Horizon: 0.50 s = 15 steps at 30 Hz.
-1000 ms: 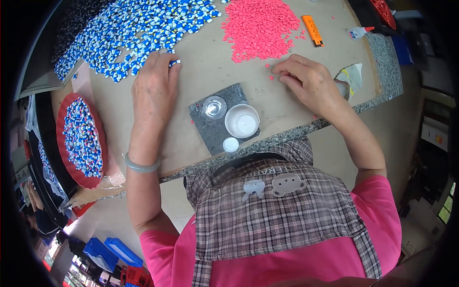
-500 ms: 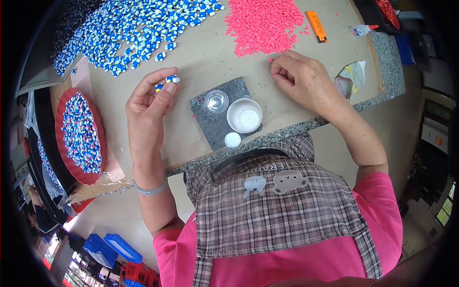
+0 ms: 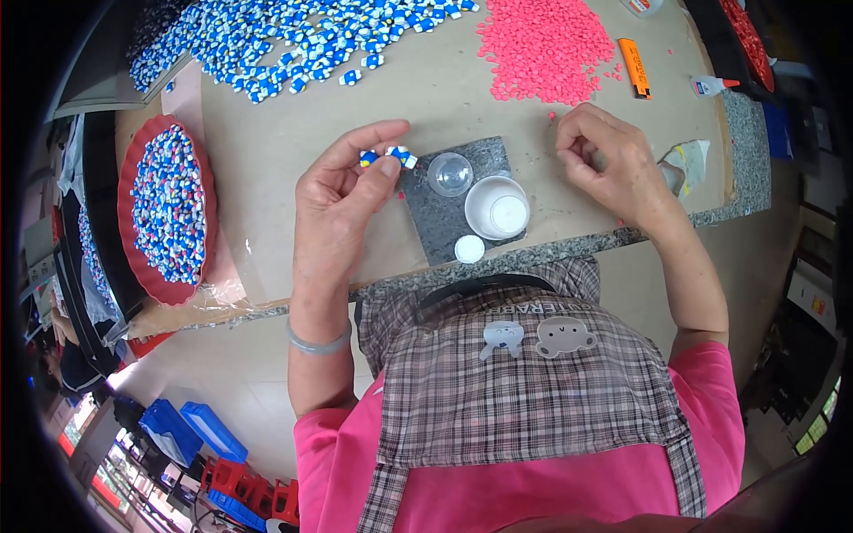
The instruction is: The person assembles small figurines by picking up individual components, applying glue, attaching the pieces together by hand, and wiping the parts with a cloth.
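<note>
My left hand [image 3: 342, 195] pinches small blue-and-white pieces [image 3: 401, 157] with yellow spots between thumb and fingers, left of a dark stone slab [image 3: 426, 226]. My right hand [image 3: 617, 164] is held right of the slab, fingers curled and thumb against them; whatever they hold is hidden. Beyond its fingertips, a single pink piece [image 3: 552, 115] lies on the table. On the slab are a clear round dish [image 3: 450, 175], a white bowl [image 3: 480, 202] with a smaller white round thing inside, and a small white cap [image 3: 469, 250] near the edge.
Blue-and-white pieces [image 3: 293, 44] spread across the far left, beside a pink heap [image 3: 546, 53]. An orange box cutter [image 3: 634, 69] and glue bottle [image 3: 708, 85] lie far right. A scalloped red tray [image 3: 209, 222] of mixed pieces stands left. The granite table edge [image 3: 400, 277] is nearest me.
The head view has shifted, so the tabletop sits farther right. My left hand has moved right toward the slab, still pinching its pieces. My right hand has drawn slightly nearer, away from the pink piece.
</note>
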Each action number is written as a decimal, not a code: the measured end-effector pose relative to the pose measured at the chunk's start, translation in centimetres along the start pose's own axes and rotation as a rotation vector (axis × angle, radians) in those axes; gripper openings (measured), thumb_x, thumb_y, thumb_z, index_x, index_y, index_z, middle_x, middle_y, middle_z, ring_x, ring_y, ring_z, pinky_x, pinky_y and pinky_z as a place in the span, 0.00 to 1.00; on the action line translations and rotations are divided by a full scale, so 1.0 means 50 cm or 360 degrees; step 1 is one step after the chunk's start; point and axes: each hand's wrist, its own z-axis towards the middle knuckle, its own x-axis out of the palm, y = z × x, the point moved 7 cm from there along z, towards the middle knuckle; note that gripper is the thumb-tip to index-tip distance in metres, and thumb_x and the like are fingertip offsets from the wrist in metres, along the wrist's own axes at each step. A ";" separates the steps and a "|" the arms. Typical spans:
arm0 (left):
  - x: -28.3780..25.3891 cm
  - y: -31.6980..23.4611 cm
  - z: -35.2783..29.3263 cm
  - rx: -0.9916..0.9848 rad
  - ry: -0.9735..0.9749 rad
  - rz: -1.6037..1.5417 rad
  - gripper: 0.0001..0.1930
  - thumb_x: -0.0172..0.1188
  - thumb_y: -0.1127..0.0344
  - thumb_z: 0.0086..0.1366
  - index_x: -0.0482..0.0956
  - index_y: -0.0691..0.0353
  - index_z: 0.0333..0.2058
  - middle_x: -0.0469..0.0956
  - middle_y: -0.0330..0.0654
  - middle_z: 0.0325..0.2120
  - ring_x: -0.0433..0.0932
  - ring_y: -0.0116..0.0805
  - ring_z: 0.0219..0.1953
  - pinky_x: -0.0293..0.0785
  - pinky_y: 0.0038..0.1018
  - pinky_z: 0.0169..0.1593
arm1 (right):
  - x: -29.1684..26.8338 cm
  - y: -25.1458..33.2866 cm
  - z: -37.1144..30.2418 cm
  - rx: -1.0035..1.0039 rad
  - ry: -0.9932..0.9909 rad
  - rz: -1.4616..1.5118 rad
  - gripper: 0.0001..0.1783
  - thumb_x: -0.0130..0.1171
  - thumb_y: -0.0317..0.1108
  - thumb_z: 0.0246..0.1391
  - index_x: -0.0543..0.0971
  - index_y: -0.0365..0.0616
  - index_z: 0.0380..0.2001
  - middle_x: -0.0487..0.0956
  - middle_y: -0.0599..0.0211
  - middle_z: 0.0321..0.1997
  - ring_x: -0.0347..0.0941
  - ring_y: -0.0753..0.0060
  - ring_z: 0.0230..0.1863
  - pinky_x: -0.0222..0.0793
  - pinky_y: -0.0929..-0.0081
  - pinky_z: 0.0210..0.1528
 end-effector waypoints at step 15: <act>0.006 0.007 -0.007 -0.0055 0.0080 0.0144 0.12 0.61 0.69 0.65 0.81 0.66 0.45 0.78 0.33 0.27 0.65 0.15 0.26 0.59 0.13 0.29 | 0.049 0.015 -0.005 0.0562 0.0430 0.1415 0.13 0.62 0.21 0.53 0.68 0.42 0.35 0.78 0.69 0.29 0.72 0.87 0.26 0.69 0.87 0.26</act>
